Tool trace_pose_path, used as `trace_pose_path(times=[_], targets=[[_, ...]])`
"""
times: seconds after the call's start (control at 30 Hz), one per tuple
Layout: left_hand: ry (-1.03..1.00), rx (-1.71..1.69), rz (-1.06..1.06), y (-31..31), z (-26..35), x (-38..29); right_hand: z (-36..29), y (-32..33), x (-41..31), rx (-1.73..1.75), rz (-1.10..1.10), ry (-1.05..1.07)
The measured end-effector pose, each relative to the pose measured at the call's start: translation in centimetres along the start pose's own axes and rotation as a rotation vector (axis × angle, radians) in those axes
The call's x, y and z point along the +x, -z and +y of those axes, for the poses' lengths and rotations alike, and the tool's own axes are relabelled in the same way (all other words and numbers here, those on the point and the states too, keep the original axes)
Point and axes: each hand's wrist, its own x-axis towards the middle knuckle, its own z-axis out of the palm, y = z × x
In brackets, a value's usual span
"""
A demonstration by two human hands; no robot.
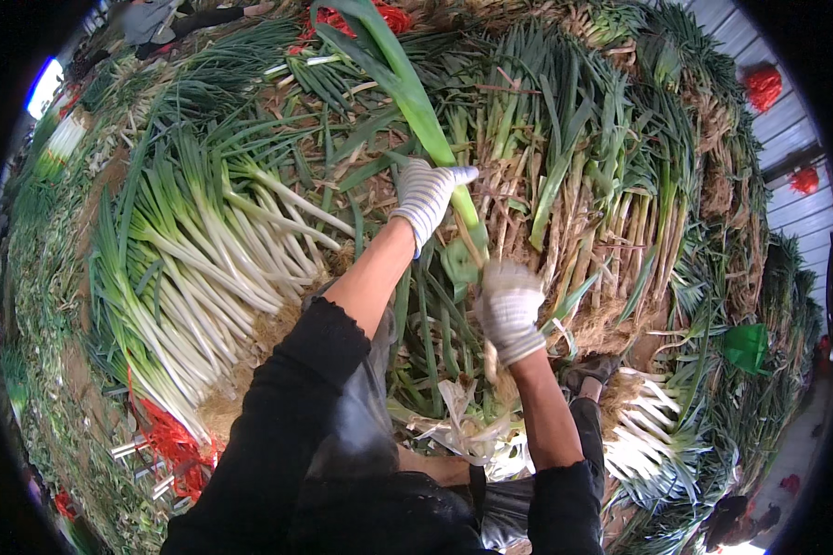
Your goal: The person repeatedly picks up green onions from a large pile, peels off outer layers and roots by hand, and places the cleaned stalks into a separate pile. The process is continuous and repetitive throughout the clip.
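A large green onion or leek [423,125] slants across the middle, its broad green leaves towards the top. My left hand [427,198], in a striped knit glove, grips it around the leaves. My right hand [510,309], gloved and motion-blurred, closes around its lower part; roots hang below the hand. To the left lies a row of cleaned green onions [215,243] with white stalks and roots facing me. Right of my hands lie uncleaned green onions [590,222] with brown, dry outer leaves.
Peeled leaf scraps [465,416] lie between my legs. Red plastic ties [173,444] sit at the lower left, near metal bars. More white-stalked green onions [642,423] lie at the lower right, below a green plastic piece [746,347]. Another person [149,24] is at the upper left.
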Motion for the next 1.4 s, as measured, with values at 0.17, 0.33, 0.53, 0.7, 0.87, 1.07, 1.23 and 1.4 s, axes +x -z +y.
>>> trace_pose_path(times=[0.17,0.33,0.53,0.7,0.87,1.07,1.23,1.4], targets=[[-0.133,0.050,0.093,3.9,0.3,0.9,-3.6,-3.0,-9.2,0.049,-0.693,-0.078],[-0.134,-0.369,0.049,5.1,3.1,1.2,-3.4,-9.2,-27.2,0.054,-1.128,-0.131],[-0.129,-0.320,-0.054,4.4,3.6,0.5,6.7,-9.3,-29.4,0.571,-1.283,-0.303],[-0.201,-0.283,-0.168,3.1,3.2,-0.8,5.6,-1.1,-8.3,1.440,-0.210,-0.811],[-0.185,-0.272,-0.231,1.3,2.5,-1.5,-1.8,1.4,6.2,2.000,-0.098,-0.653],[-0.185,-0.219,-0.246,0.9,2.2,-1.4,-1.0,-3.7,8.5,1.329,-0.027,-0.803],[-0.216,-0.141,-0.137,3.1,2.1,0.3,-1.4,-4.9,5.3,0.766,-0.995,-0.785],[-0.254,-0.171,-0.092,3.7,3.2,0.7,0.9,-9.9,-7.1,0.286,-0.988,-0.574]])
